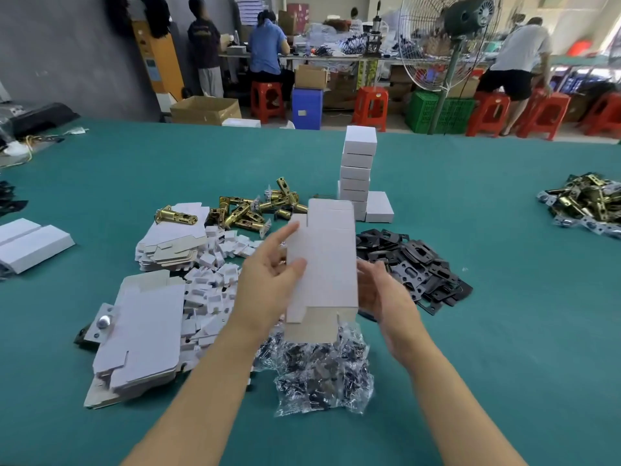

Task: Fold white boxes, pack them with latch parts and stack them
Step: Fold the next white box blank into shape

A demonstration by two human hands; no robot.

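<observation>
Over the green tabletop [470, 331], a stack [358, 173] of boxes stands far center. A flat box [322, 264] is upright between both hands: left hand [268, 280] pinches its left edge, right hand [379, 294] cups its right edge, fingers curled behind.

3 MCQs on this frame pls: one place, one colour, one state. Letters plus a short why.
1. Where do the black plates lie relative to the held box blank?
A. to its right
B. to its left
C. on top of the stack

2. What colour is the table surface?
A. red
B. teal green
C. white

3. What state is the held box blank in?
A. closed and stacked
B. unfolded, flaps open
C. crushed on the floor

Answers: 1 A, plates spread just right of the right hand. 2 B, teal cloth all around. 3 B, the left hand grips it flat, end flaps loose.
</observation>
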